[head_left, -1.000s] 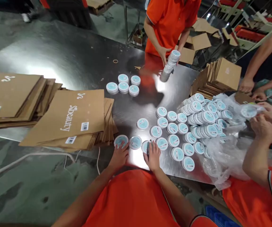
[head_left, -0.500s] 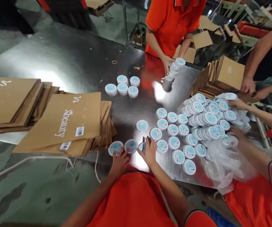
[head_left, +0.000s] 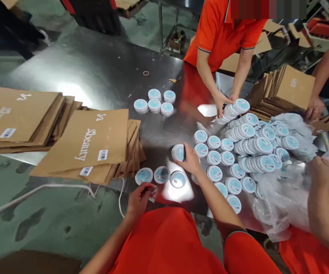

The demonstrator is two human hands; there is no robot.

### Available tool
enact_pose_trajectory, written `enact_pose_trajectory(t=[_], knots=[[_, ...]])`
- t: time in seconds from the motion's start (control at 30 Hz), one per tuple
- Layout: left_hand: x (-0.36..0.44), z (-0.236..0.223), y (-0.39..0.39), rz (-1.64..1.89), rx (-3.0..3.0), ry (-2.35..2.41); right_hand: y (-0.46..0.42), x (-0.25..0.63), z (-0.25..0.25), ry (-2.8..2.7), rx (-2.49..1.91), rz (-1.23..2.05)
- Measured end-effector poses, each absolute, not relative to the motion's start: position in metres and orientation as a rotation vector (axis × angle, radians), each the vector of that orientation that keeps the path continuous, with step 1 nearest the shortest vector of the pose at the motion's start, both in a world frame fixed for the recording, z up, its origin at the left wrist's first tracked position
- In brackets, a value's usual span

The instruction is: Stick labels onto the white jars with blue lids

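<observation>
Flat cardboard cartons (head_left: 79,148), stacked at left, on steel table (head_left: 96,68). Left hand (head_left: 138,201), bottom centre: narrow pinch on a small pale scrap (head_left: 152,194), near three round tins (head_left: 162,174) lying flat. Right hand (head_left: 190,161): closed on a tilted tin (head_left: 178,152), centre. Co-worker's hand (head_left: 220,102): on a leaning tin stack (head_left: 233,112), upper centre. More tins (head_left: 256,146): rows and stacks, centre right, beside clear plastic bag (head_left: 278,205).

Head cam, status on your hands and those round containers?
Right hand on a round container, tilted on edge. Left hand pinching something small, beside another container. Flat cardboard stacks off to the left.
</observation>
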State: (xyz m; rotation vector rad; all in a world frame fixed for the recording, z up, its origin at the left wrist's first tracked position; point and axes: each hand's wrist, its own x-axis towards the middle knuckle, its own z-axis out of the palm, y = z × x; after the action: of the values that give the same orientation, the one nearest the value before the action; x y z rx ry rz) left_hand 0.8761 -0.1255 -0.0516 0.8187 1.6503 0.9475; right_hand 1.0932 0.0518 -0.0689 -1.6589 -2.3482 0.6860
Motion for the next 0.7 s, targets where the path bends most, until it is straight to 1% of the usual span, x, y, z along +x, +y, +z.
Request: enact_pose_trajectory(t=[0.1,0.2,0.3,0.4,0.5,0.57,0.63,0.7], knots=[[0.877,-0.049,-0.12,0.962,0.766,1.607,-0.003,1.149,-0.059,-2.456,-1.424,0.798],[0.881,-0.046,-0.115,0.918,0.783,1.562,-0.059,1.185,-0.071,-2.709,-1.295,0.851],[0.887,-0.043,-0.114,0.858,0.842,1.497,-0.089,1.195,-0.092,-2.882,-1.238,0.833],[0.894,-0.037,-0.114,0.796,0.912,1.47,-0.093,1.189,-0.108,-2.927,-1.205,0.836],[0.901,-0.03,-0.116,0.811,0.85,1.459,-0.09,1.181,-0.119,-2.905,-1.179,0.815],[0.904,-0.025,-0.119,0.817,0.758,1.445,-0.092,1.176,-0.122,-2.831,-1.236,0.79],[0.904,-0.022,-0.12,0.793,0.748,1.468,-0.099,1.171,-0.119,-2.666,-1.357,0.777],[0.904,-0.02,-0.122,0.771,0.852,1.504,-0.109,1.16,-0.109,-2.387,-1.463,0.806]])
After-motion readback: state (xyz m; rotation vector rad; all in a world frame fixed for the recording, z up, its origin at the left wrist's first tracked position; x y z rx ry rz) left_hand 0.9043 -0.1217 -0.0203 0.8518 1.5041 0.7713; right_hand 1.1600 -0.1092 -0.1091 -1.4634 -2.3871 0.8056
